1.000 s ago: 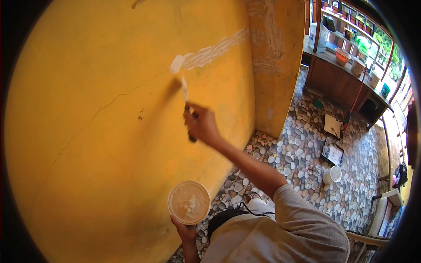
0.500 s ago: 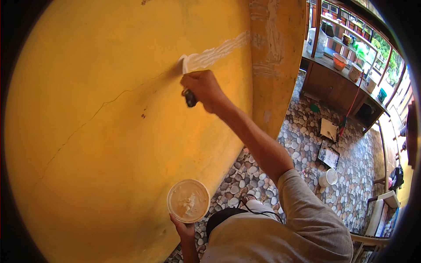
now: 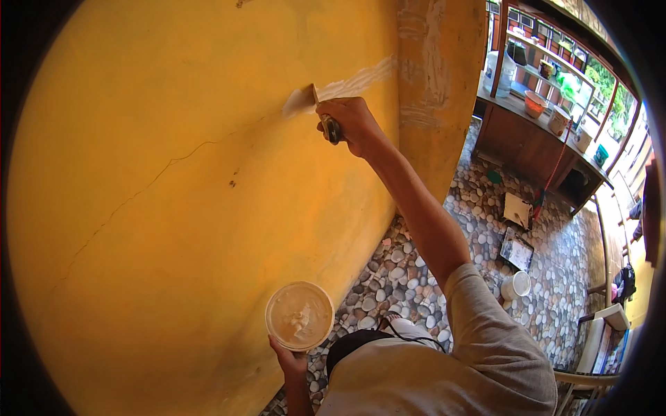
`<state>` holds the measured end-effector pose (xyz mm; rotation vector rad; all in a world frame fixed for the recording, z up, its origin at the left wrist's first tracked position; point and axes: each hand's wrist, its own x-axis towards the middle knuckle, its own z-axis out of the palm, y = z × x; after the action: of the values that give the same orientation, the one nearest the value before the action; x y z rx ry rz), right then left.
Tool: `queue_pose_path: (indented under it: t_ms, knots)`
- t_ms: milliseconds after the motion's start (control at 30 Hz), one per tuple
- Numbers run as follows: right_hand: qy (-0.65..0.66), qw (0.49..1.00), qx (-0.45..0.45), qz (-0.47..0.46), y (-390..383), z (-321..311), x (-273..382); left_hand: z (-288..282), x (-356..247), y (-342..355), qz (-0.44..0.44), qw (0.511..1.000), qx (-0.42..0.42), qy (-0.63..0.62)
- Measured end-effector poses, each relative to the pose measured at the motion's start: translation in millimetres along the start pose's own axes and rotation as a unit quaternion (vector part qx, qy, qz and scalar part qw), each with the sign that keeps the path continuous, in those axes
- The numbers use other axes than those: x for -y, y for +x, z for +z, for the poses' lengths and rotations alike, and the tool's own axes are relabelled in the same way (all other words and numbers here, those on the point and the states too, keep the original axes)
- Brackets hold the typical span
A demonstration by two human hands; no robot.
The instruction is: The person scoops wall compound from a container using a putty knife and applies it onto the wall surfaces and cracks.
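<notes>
My right hand [image 3: 352,125] is closed round the dark handle of a putty knife [image 3: 313,94], its blade up at the yellow wall [image 3: 139,263]. White filler [image 3: 361,78] lies in a rough streak from the blade toward the wall's corner. A thin crack [image 3: 171,161] runs from the streak down to the lower left. Low down, my left hand [image 3: 288,357] grips a round tub [image 3: 300,316] from beneath and the side. Inside the tub is pale filler paste with a lumpy middle; the hand's fingers under it are partly hidden.
A corner pillar [image 3: 430,132] bears more white smears. On the pebble-patterned floor [image 3: 388,277] stand a white bucket [image 3: 516,285] and two paint trays [image 3: 517,249]. A wooden cabinet [image 3: 520,145] with bowls and tubs on top stands at the far right, near a bench [image 3: 596,347].
My right hand and the putty knife have shifted to the right along the filler streak, and the blade has turned. White filler now shows where the blade was. The left hand keeps the tub nearly still.
</notes>
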<state>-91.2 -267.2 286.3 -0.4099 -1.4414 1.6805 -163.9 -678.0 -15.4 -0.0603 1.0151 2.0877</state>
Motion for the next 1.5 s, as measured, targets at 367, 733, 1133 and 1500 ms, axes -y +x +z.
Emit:
queue_pose_path:
  t_ms: [367, 733, 1133, 1500]
  knots:
    - [-0.054, 0.996, 0.066, 0.011, -59, 31, 23, 12, 3, 9, -0.008, 1.0, 0.002, 0.0]
    - [-0.008, 1.0, 0.012, -0.002, -11, 3, -4, 11, 7, 10, -0.01, 1.0, -0.016, 0.0]
    - [0.035, 0.996, 0.082, 0.019, -78, 21, -18, 22, 14, 23, -0.003, 1.0, 0.0, 0.01]
    - [-0.306, 0.897, -0.064, -0.313, -15, 32, -67, 23, 19, 12, 0.005, 1.0, 0.007, 0.022]
